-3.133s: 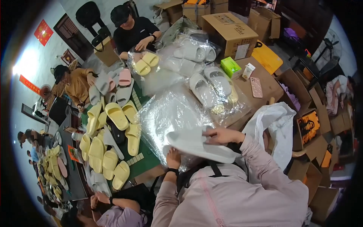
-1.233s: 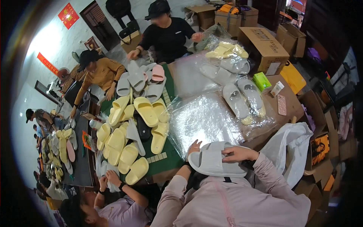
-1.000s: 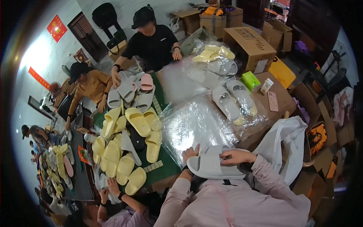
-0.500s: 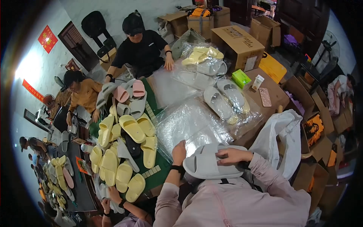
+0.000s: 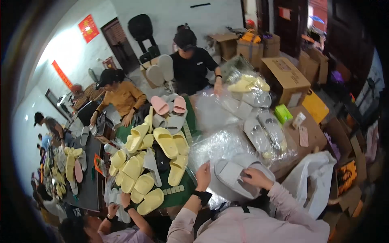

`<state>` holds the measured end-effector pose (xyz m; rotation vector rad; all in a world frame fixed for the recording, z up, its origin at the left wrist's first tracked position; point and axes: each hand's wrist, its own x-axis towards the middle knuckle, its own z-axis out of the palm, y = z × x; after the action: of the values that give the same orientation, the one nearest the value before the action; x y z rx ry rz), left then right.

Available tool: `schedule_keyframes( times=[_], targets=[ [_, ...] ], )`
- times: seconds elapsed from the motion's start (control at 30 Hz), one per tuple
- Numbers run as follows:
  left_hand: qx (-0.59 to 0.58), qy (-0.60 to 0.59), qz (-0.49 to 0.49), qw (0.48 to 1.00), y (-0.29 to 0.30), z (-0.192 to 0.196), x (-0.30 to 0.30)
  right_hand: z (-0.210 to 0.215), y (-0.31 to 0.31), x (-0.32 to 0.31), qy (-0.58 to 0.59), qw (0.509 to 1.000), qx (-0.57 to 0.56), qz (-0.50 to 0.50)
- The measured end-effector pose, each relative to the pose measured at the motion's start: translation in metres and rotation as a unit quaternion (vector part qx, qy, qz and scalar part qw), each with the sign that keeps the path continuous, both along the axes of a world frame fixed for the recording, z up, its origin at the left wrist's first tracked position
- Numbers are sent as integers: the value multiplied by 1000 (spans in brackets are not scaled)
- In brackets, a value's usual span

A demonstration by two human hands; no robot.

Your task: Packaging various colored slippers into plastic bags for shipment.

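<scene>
A pair of light grey slide slippers [image 5: 233, 173] lies right in front of me, strap side up. My right hand [image 5: 258, 179] grips it from the right, fingers curled at the strap opening. Just left of the slippers is my left hand [image 5: 203, 177], raised with its fingers closed; what they pinch, if anything, cannot be made out. Beyond both hands lie clear plastic bags [image 5: 221, 142], flat and shiny on the table. To the left is a pile of yellow slippers [image 5: 165, 142], with a black slipper [image 5: 161, 156] among them.
Bagged grey slippers [image 5: 270, 128], a green box [image 5: 283, 113] and a phone [image 5: 303, 136] lie at the right. A white sack [image 5: 310, 178] stands beside my right arm. Across the table, a person in black [image 5: 194, 69] holds a grey pair; other people work at the left.
The view has swung left. My left hand has come up off the plastic bags, and the slippers under my right hand have turned and tilted. The person across has lifted a grey pair.
</scene>
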<state>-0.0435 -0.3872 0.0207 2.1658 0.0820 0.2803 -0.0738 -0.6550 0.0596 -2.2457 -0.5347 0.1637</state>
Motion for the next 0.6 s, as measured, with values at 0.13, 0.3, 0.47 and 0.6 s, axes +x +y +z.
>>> schedule_keyframes(
  times=[0.13, 0.3, 0.47, 0.6],
  targets=[
    [142, -144, -146, 968, -10, -2, -8, 6, 18, -5, -104, 988, -106, 42],
    [244, -118, -167, 948, -30, 12, -18, 3, 38, -5, -177, 974, -140, 38],
    [274, -134, -217, 927, -42, 27, -39, -3, 45, -4, -212, 961, -177, 26],
    [240, -180, -179, 937, -44, 42, -57, 2, 53, -9, -165, 970, -179, -2]
  ],
)
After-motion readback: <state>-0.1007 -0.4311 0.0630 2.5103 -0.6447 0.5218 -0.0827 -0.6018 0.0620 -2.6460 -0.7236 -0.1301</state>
